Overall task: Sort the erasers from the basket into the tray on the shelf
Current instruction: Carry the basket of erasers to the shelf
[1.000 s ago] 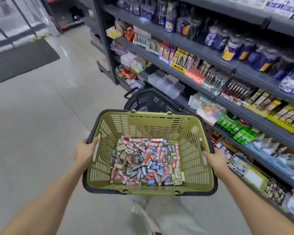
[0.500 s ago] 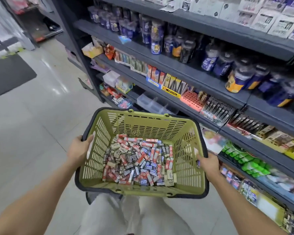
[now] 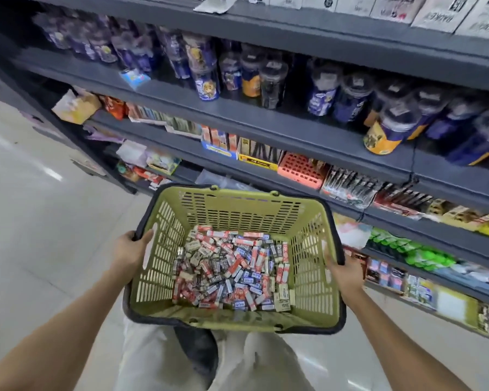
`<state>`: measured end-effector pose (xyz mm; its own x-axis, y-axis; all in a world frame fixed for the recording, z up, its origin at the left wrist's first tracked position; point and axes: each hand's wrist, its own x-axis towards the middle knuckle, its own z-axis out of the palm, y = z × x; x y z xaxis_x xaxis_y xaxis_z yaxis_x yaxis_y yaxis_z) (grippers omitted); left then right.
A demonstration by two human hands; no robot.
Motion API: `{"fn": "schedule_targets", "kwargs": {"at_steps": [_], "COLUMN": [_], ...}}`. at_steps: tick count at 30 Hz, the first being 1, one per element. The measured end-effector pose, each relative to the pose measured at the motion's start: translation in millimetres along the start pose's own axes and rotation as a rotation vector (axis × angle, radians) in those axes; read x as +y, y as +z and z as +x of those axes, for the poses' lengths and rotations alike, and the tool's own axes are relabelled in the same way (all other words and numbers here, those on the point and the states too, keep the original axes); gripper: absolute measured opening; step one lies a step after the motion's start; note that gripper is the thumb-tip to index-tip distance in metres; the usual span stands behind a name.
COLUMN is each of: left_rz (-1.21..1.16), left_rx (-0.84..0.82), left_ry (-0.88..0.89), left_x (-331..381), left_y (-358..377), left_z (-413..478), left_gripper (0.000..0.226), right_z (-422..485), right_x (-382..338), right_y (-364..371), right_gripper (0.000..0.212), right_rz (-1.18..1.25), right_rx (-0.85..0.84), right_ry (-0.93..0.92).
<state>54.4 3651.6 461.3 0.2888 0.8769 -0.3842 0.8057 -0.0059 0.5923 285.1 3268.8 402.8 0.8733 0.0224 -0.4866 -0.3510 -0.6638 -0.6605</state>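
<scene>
Small paper-sleeved erasers (image 3: 232,269), heaped loose in olive-green slatted plastic basket (image 3: 237,213) beside dark shelf (image 3: 266,128), left hand (image 3: 129,251) and right hand (image 3: 347,273) clenched on side rims; light, firm, probably pinchable by long sides.

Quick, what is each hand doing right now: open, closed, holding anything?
Left hand: grips the left rim of the green basket, fingers curled over it.
Right hand: grips the basket's right rim.
</scene>
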Motion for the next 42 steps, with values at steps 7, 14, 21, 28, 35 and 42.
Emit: {"fn": "schedule_targets", "kwargs": {"at_steps": [7, 14, 21, 28, 35, 42], "left_rz": [0.142, 0.225, 0.216, 0.216, 0.188, 0.434], "left_rx": [-0.163, -0.413, -0.46, -0.444, -0.421, -0.306], "left_ry": [0.088, 0.196, 0.242, 0.25, 0.251, 0.631], "left_x": [8, -4, -39, -85, -128, -113], "left_y": [28, 51, 108, 173, 223, 242], "left_z": [94, 178, 233, 270, 291, 311], "left_gripper": [0.036, 0.033, 0.034, 0.031, 0.031, 0.039], "right_z": [-8, -8, 30, 74, 109, 136], "right_x": [1, 19, 59, 117, 170, 169], "right_y": [46, 102, 149, 193, 226, 221], "right_gripper": [0.019, 0.014, 0.011, 0.009, 0.017, 0.038], "right_rz": [0.007, 0.009, -0.019, -0.021, -0.021, -0.143], "right_rx": [0.102, 0.18, 0.123, 0.01, -0.039, -0.024], "right_ry": [0.131, 0.253, 0.294, 0.319, 0.293, 0.151]}}
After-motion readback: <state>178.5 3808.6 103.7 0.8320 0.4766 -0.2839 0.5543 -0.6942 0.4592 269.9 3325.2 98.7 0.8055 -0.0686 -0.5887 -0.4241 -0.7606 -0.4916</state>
